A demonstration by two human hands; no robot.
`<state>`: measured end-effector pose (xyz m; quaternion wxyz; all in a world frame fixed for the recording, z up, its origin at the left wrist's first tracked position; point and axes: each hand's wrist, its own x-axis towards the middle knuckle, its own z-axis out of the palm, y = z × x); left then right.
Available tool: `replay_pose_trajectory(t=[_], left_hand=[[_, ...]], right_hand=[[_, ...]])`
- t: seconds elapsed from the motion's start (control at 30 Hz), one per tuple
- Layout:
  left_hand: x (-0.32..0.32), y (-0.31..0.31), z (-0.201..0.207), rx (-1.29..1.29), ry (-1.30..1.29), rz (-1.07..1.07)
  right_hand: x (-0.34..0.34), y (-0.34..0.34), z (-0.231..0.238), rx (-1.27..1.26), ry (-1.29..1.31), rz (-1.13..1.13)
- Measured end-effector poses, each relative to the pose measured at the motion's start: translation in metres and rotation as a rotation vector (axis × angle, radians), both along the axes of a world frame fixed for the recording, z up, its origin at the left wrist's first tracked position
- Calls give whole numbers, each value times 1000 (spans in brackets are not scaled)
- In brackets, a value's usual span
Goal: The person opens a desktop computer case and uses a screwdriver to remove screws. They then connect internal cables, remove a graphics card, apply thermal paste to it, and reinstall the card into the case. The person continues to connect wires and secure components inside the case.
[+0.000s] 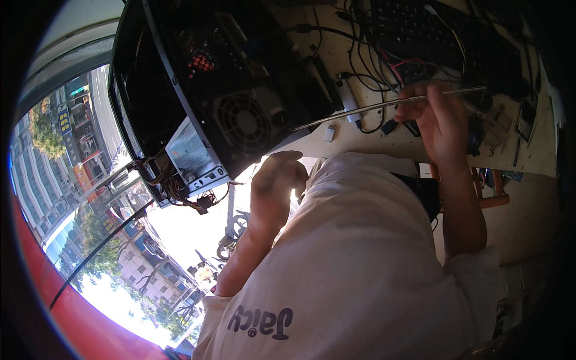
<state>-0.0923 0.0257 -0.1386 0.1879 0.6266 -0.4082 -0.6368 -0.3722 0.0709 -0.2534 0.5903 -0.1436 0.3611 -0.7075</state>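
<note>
While the right hand [436, 115] pinches a thin metal rod [373, 107] at upper right, the rod's tip points toward the computer case [207, 114], upper left. How the left hand [277, 181], near centre, grips, I can't tell.

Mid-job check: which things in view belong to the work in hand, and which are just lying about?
Likely in the work:
- thin metal rod, held in the right hand
- open computer case

Apparently lying about:
- black keyboard
- white adapter
- small white block

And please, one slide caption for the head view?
Right fingers hold a thin metal rod near an open black computer case.
</note>
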Motion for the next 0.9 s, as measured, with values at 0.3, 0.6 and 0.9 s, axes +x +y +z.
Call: replay_pose_trajectory(t=[0.3, 0.6, 0.9], left_hand=[[4, -5, 0, 14, 36, 2], [18, 0, 0, -53, 133, -72], [10, 0, 0, -40, 88, -75]], right_hand=[[-9, -34, 12, -29, 90, 75], [1, -38, 13, -36, 94, 13], [7, -38, 11, 115, 18, 3]])
